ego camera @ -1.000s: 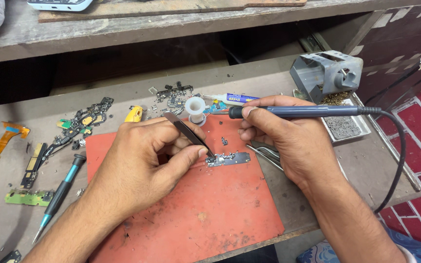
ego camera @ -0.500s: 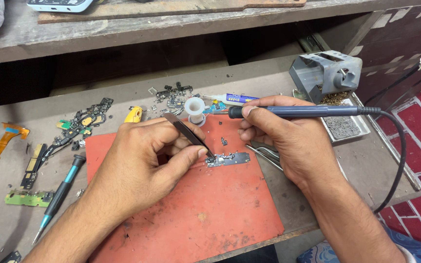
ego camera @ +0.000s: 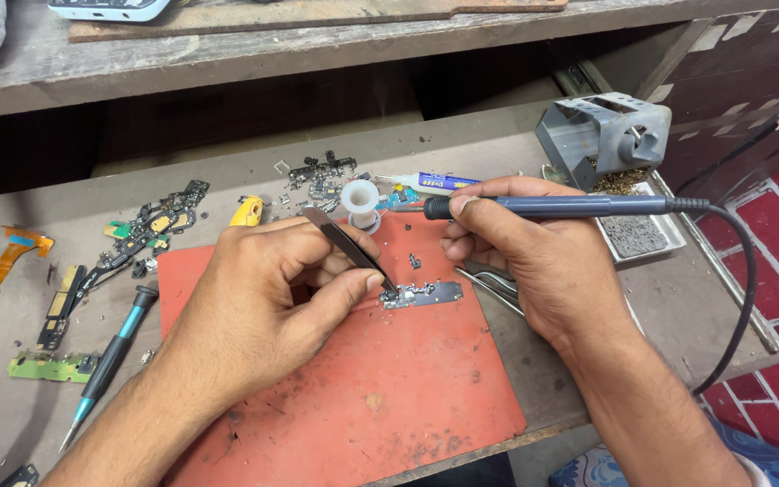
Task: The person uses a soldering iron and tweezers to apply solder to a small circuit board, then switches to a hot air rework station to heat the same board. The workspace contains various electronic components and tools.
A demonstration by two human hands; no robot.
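Nothing's really shifted since half a second back, both hands sit just where they were over the red mat point(ego camera: 362, 397).

Left hand point(ego camera: 263, 307) is pinched shut on metal tweezers point(ego camera: 349, 248), tips down on the small circuit board point(ego camera: 424, 294) lying near the mat's top right part. Right hand point(ego camera: 534, 257) is wrapped around a blue soldering iron point(ego camera: 570, 206), held roughly level above the board (can't see the tip, fingers hide it), cable running off right. White solder spool point(ego camera: 360, 200) stands just behind the tweezers, grey iron stand point(ego camera: 601, 135) far right on the surface point(ego camera: 498, 144), teal screwdriver point(ego camera: 105, 365) left of the mat.
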